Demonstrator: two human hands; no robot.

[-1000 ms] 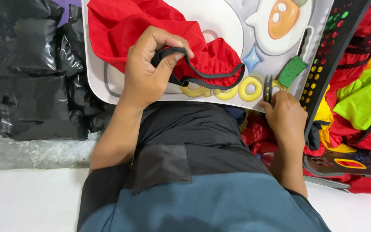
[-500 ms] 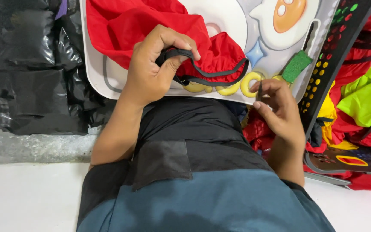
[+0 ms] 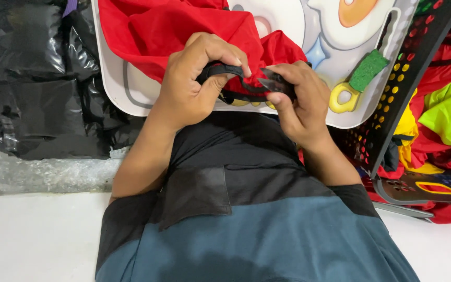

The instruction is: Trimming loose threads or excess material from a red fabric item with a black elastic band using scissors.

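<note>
Red cloth [image 3: 184, 31] — black strap [image 3: 225, 70]

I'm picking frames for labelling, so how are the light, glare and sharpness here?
Head view: even, soft light with no hard shadows; the left hand, right hand and black strap on the red cloth are sharp; bright glare streaks on the black plastic bags; the white floor is near blown out.

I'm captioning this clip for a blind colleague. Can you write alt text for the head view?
Seen from above, a person's left hand and right hand grip a black strap on red fabric lying over a white cartoon-printed board. Black plastic bags lie to the left; a crate of colourful fabric stands to the right.
</note>
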